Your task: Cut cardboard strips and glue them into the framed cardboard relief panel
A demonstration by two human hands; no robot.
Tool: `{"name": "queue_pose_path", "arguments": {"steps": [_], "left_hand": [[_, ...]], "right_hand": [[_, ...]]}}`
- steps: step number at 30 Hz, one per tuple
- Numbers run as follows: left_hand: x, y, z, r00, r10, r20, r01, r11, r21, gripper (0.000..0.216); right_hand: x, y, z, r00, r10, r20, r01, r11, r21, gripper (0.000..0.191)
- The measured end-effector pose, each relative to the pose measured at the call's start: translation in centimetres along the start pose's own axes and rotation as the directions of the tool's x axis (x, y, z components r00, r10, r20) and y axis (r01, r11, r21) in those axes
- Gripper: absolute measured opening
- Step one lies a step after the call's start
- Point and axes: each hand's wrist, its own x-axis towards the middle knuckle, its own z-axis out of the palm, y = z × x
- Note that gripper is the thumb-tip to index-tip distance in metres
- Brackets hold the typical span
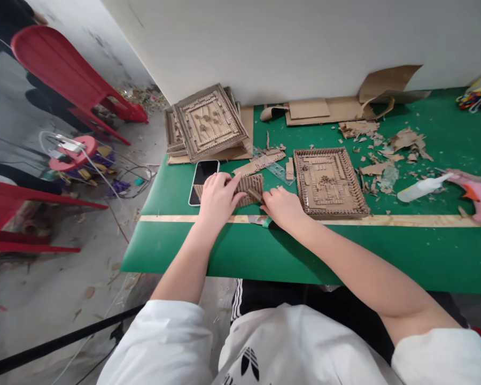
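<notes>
"What do we have around us?"

"A plain white wall (288, 48) behind a green tabletop (176, 248), with a pale wooden strip (176, 218) running along it. Off to our left, a red plastic chair (60, 69) stands on the grey floor."

"And our hands?"

"Our left hand (218, 195) is bent over a ribbed brown corrugated cardboard sheet (255, 182), thumb spread from the forefinger. We cannot tell whether its fingers close around the sheet or just rest on it. Our right hand (282, 206) has its fingertips closed on the end of a narrow brown cardboard strip (255, 194), which slants across the sheet's right part."

"So where does the sheet lie?"

"Near the table's front edge, between a dark-screened phone with a pale rim (205, 172) and a square brown cardboard panel with a raised ribbed border (328, 184). Its left end overlaps the phone in our view."

"Anything close to our right hand?"

"A cutter with a green and black handle (266, 222), just below it, partly hidden. Beyond the hands we see a clear plastic ruler (282, 172), and farther back on the left, a tilted stack of decorated cardboard panels (210, 122)."

"And on our right?"

"Torn brown cardboard scraps (409, 141), a white squeeze bottle with a pointed nozzle (423, 188) lying on its side, and a pink glue gun (479, 200), rather blurred."
</notes>
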Motion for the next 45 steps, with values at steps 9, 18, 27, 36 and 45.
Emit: {"name": "queue_pose_path", "arguments": {"steps": [9, 18, 27, 36, 45], "left_hand": [[-1.4, 0.8, -2.2, 0.979, 0.02, -0.202, -0.038, 0.995, -0.087, 0.02], [-2.6, 1.6, -5.0, 0.965, 0.059, -0.257, -0.069, 0.997, -0.028, 0.014], [-1.0, -0.8, -7.7, 0.958, 0.242, 0.157, -0.194, 0.943, -0.269, 0.028], [2.7, -1.2, -2.9, 0.76, 0.44, 0.477, -0.151, 0.835, -0.529, 0.027], [-1.2, 4.0, 0.1, 0.944, 0.18, 0.277, -0.12, 0.968, -0.221, 0.038]], "right_hand": [[-1.4, 3.9, -2.5, 0.99, 0.134, -0.048, -0.132, 0.99, 0.042, 0.033], [-4.3, 2.5, -1.9, 0.996, -0.069, -0.048, 0.068, 0.998, -0.015, 0.046], [-8.3, 1.9, 0.3, 0.997, -0.06, 0.053, 0.067, 0.986, -0.154, 0.03], [-14.9, 4.6, -1.0, 0.964, 0.241, 0.116, -0.262, 0.936, 0.236, 0.032], [-13.2, 4.7, -3.1, 0.959, 0.267, 0.092, -0.282, 0.896, 0.343, 0.048]]}}
